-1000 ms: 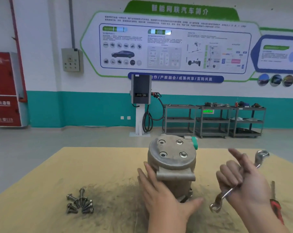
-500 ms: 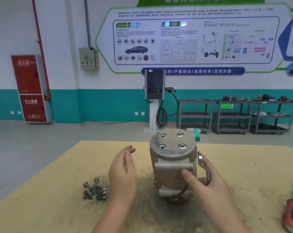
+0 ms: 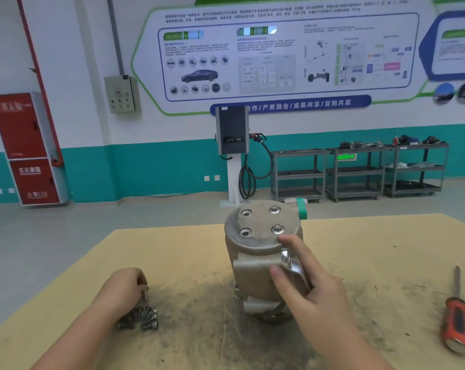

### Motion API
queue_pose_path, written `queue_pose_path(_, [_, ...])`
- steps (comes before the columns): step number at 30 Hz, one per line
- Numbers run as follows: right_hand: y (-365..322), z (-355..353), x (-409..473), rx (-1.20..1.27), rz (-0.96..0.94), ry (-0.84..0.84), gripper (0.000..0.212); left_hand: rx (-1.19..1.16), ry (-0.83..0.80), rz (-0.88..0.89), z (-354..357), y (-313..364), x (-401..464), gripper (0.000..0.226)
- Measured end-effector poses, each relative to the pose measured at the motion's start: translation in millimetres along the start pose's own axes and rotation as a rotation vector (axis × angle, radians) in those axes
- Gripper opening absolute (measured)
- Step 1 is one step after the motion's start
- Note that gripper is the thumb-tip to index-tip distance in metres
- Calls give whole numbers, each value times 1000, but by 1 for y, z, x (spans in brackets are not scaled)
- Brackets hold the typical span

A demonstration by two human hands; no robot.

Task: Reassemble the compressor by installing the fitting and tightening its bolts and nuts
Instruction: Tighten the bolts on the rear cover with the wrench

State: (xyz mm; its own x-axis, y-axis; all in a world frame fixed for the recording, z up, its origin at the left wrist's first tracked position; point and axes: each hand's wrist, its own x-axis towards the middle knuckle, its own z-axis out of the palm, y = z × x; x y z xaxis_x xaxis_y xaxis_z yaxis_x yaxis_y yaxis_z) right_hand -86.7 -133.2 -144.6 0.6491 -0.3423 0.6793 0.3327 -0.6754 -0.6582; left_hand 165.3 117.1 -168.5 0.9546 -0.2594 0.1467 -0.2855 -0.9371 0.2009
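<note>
Left hand [image 3: 124, 289] now dropped from beside the compressor down to the bolt pile [image 3: 143, 319] at 8 o'clock of the frame, pinching one bolt [image 3: 145, 292] by the shank, just above the rest. Probably meaning bolt fetching has started, with two of the four holes on top still sitting empty.

Compressor [image 3: 260, 252] standing upright mid-table, green cap [image 3: 302, 208] at its 2 o'clock. Right hand [image 3: 314, 287] moved in against the housing, fingers curled round the wrench [image 3: 290, 263] while bracing the body, index tip nearly at the near-right seated bolt.

Screwdriver [image 3: 455, 316] lying out at 4 o'clock, well apart. Nothing really blocking the empty holes, though right hand crowding the lid edge.
</note>
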Motion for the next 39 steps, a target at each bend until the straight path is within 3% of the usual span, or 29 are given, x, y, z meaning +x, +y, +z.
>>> queue_pose_path(3, [1,1,-2,31,11,47,40,-210,111,-5,-22,25,-9,7])
queue_pose_path(5, [0,2,-2,20,10,66,42,-616,241,39,-44,53,-25,10])
queue_pose_path(8, [1,3,-2,36,15,74,44,-1219,246,310,-82,110,-65,3])
queue_pose_path(10, [4,3,-4,42,13,73,45,-1309,232,485,-96,139,-83,2])
queue_pose_path(15, [12,4,-7,121,40,102,47,-1075,279,567,-96,164,-91,11])
queue_pose_path(20, [15,6,-6,170,55,121,44,-812,425,707,-99,171,-89,15])
queue_pose_path(33, [11,-5,-3,290,85,48,46,-484,426,864,-101,174,-88,10])
queue_pose_path(36, [13,-11,0,382,91,-17,44,-449,420,846,-106,169,-86,11])
queue_pose_path(39, [16,-24,6,462,111,-88,39,-606,305,760,-112,176,-79,19])
